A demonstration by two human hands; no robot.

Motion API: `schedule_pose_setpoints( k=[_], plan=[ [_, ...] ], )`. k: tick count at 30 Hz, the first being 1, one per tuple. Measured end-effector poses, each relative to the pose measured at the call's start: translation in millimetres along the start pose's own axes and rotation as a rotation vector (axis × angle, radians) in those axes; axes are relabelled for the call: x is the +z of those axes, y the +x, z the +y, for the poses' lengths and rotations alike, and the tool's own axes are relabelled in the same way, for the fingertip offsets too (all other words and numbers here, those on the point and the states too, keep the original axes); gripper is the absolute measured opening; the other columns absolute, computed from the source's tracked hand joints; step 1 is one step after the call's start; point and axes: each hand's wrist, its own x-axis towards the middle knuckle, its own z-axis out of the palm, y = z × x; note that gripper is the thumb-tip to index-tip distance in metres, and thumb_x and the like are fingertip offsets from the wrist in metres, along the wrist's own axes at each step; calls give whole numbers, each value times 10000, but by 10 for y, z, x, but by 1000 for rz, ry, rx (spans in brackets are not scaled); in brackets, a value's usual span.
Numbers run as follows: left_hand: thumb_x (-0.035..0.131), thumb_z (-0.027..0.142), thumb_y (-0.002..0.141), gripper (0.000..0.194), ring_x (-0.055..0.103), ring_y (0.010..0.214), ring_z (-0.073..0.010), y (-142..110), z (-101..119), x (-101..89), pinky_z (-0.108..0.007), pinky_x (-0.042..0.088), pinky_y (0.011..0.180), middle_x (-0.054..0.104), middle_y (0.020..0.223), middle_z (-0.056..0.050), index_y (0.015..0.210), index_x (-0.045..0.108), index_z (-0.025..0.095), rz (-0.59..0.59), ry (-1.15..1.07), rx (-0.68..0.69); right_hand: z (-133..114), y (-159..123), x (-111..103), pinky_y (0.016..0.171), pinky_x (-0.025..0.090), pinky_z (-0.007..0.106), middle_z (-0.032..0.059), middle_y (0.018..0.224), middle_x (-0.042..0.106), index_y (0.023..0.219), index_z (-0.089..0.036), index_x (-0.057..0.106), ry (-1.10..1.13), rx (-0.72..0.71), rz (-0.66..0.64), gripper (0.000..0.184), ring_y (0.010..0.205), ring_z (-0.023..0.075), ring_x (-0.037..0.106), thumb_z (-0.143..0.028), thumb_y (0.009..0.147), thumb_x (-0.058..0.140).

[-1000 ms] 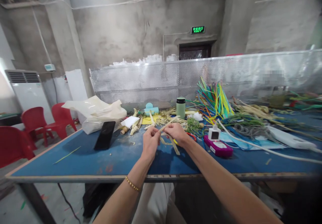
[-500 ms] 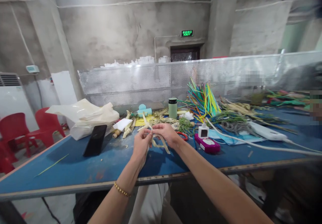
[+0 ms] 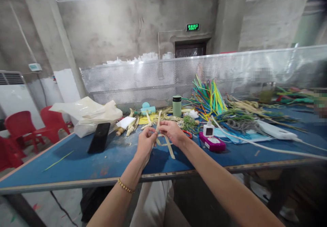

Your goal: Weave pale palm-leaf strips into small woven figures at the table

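Observation:
My left hand and my right hand meet over the blue table, both pinched on pale tan strips. One strip end sticks up between the hands, and looped ends hang down toward the table. A gold bracelet sits on my left wrist. Just behind the hands lies a heap of pale and green strips.
A black phone and a white bag lie at the left. A green bottle, colourful sticks, a purple device and a white power strip lie at the right. Perforated metal screen behind. Red chairs far left.
The camera has swung right and then slightly back. My hands stayed together on the strips, and the free strip end now points upward instead of slanting to the right.

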Motion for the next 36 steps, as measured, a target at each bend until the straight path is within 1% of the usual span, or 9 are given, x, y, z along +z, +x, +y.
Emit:
schedule_pose_setpoints(
  k=[4,6,10,14,20,24,29,32,36],
  plan=[
    [715,379,644,297,385,328,-60,-9,28,13,-185,300,366,414,410,90,669,502,173,23,23,-17,-18,48,6,426,369,181,-28,503,555,625,-133,604,-159,-67,153,83,440,61,459,-177,570,649],
    [688,342,655,264,398,328,-66,-14,47,17,-187,298,366,439,406,78,646,483,177,14,45,-22,-36,84,16,409,354,185,-28,482,549,620,-134,603,-246,-104,196,80,430,67,457,-186,576,646],
    [630,257,663,171,418,329,-74,-2,44,0,-189,293,374,464,414,66,639,480,178,8,70,-25,-86,179,43,391,331,181,-41,449,524,604,-142,584,-352,-169,195,70,407,59,426,-188,589,635],
    [585,215,664,102,427,333,-77,13,18,-29,-196,297,383,486,430,53,641,495,173,5,76,-18,-139,294,66,372,312,178,-49,433,507,600,-146,572,-365,-202,215,64,387,52,405,-179,591,627],
    [594,205,645,106,422,333,-73,-20,106,-23,-197,278,384,488,427,49,623,497,167,2,41,-76,-189,410,64,374,349,177,-39,441,535,613,-151,564,-410,-241,279,77,398,67,454,-159,598,640],
    [612,220,631,133,411,325,-69,-34,156,-20,-198,259,382,464,411,59,610,490,168,40,-3,-86,-197,453,42,384,384,177,-36,438,538,603,-154,548,-299,-240,302,103,398,72,478,-140,602,650],
    [631,233,631,145,419,329,-70,-42,147,-25,-203,276,382,480,423,49,612,507,161,-5,-80,-125,-217,465,50,399,432,187,-27,468,558,643,-154,551,-191,-176,250,110,413,82,512,-152,619,658],
    [678,273,630,189,413,326,-65,-26,141,-35,-204,272,376,496,441,45,643,535,150,-8,-120,-129,-232,456,85,377,418,179,-3,507,605,664,-149,555,-157,-189,223,105,405,77,504,-128,615,646],
    [696,280,621,204,415,322,-65,25,112,-66,-202,263,365,499,441,40,644,548,142,-28,-113,-118,-257,483,123,339,366,164,-10,491,600,646,-153,540,-123,-222,268,139,368,57,447,-92,589,652]
  ],
)
